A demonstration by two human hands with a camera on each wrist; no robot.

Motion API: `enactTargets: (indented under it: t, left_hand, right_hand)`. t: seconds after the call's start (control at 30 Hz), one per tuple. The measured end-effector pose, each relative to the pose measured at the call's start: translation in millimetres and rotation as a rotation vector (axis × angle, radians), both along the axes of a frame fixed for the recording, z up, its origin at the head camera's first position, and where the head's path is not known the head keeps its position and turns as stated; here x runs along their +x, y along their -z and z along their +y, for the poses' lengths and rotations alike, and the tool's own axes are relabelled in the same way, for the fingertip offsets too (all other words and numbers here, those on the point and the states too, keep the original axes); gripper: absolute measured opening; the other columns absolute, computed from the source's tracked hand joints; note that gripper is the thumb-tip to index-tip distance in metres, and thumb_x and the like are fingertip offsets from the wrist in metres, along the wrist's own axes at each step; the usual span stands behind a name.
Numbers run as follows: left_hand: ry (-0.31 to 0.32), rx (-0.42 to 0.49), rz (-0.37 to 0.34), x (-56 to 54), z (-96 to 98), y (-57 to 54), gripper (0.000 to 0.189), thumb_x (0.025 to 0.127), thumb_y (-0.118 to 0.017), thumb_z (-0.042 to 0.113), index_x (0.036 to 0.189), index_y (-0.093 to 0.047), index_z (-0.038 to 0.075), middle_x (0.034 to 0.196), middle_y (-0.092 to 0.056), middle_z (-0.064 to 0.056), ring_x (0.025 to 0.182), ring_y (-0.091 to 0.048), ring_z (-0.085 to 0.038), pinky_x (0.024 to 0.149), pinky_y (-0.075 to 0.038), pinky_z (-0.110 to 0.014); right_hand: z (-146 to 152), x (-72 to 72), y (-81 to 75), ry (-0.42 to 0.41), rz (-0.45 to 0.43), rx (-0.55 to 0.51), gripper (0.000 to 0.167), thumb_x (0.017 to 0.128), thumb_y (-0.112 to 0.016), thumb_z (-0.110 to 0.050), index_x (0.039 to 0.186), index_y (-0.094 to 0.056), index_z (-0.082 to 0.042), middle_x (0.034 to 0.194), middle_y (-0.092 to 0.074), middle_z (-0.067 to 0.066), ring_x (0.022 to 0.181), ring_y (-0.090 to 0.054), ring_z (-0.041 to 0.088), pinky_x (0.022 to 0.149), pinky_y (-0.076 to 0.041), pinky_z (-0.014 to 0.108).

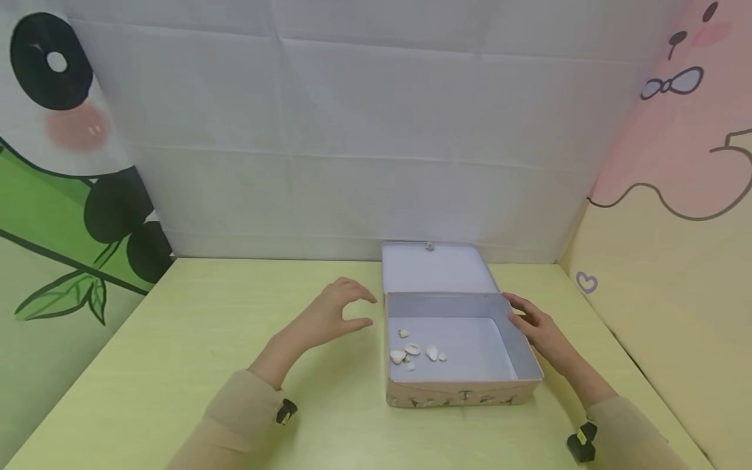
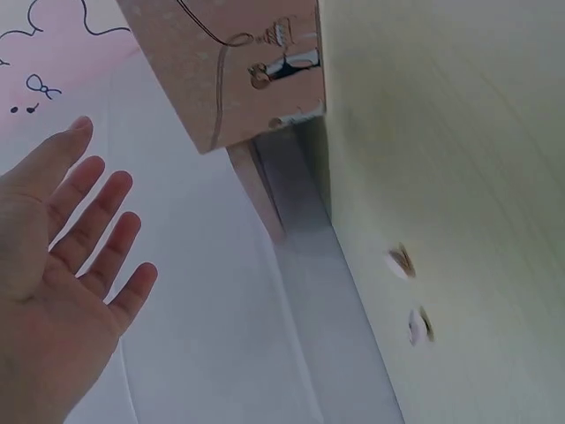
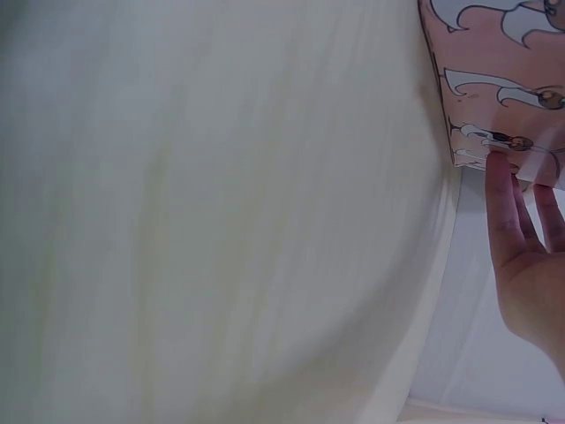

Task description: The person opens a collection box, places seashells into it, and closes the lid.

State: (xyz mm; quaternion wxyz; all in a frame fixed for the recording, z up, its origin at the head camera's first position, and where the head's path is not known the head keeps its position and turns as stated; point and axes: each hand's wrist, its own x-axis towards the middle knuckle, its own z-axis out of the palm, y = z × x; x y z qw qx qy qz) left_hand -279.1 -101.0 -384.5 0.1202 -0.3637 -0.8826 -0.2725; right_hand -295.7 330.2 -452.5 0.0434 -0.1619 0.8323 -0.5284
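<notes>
A shallow box [image 1: 458,393] with a pale inside and a printed outside stands with its hinged lid [image 1: 437,269] raised at the back. Several white seashells [image 1: 412,349] lie in its left half. My left hand [image 1: 329,313] hovers left of the box, thumb and fingers apart, holding nothing. My right hand [image 1: 543,333] rests against the right side, fingertips at the rim near the back corner. In the right wrist view its extended fingers [image 3: 501,212] touch the printed wall. Two small pale pieces, apparently shells [image 2: 402,261], lie on the table in the left wrist view; I cannot make them out from the head view.
The pale yellow table [image 1: 176,365] runs back to a white cloth wall [image 1: 352,130]. Printed panels stand on either side, a green one [image 1: 53,294] at left and a pink and cream one [image 1: 664,274] at right.
</notes>
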Motion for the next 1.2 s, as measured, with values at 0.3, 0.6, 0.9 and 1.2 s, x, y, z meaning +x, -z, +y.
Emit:
enactTargets:
  t: [0.3, 0.6, 0.9, 1.2]
  left_hand:
    - [-0.081, -0.037, -0.073, -13.9, -35.7, 13.6, 0.034, 0.082, -0.074, 0.021, 0.113, -0.064, 0.014, 0.112, -0.063, 0.004, 0.115, -0.049, -0.020, 0.099, -0.041, -0.042]
    - [-0.128, -0.115, -0.076, -24.4, -57.4, 27.5, 0.035, 0.081, -0.074, 0.019, 0.113, -0.065, 0.010, 0.113, -0.064, -0.002, 0.115, -0.050, -0.026, 0.099, -0.039, -0.047]
    - [-0.139, -0.211, -0.211, -30.3, -68.3, 39.9, 0.038, 0.080, -0.075, 0.021, 0.115, -0.065, 0.007, 0.118, -0.062, -0.008, 0.117, -0.048, -0.032, 0.100, -0.036, -0.054]
    - [-0.136, -0.268, -0.281, -38.4, -68.8, 50.5, 0.036, 0.076, -0.078, 0.011, 0.110, -0.068, 0.009, 0.114, -0.064, -0.008, 0.110, -0.052, -0.029, 0.095, -0.043, -0.048]
  right_hand:
    - [-1, 1.6, -2.1, -0.002, -0.001, 0.006, 0.053, 0.101, -0.044, -0.027, 0.149, -0.026, -0.014, 0.149, -0.028, 0.022, 0.125, -0.042, 0.044, 0.088, -0.051, 0.044]
    - [1, 0.2, 0.7, 0.010, -0.004, 0.026, 0.053, 0.101, -0.044, -0.030, 0.149, -0.027, -0.016, 0.149, -0.029, 0.021, 0.125, -0.042, 0.042, 0.088, -0.052, 0.045]
    - [0, 0.5, 0.6, 0.009, -0.004, 0.016, 0.053, 0.101, -0.044, -0.028, 0.149, -0.027, -0.015, 0.148, -0.029, 0.022, 0.124, -0.043, 0.044, 0.087, -0.052, 0.044]
    - [-1, 1.2, -0.4, 0.022, -0.005, 0.023, 0.053, 0.101, -0.045, -0.030, 0.149, -0.027, -0.016, 0.149, -0.029, 0.021, 0.124, -0.043, 0.043, 0.087, -0.052, 0.043]
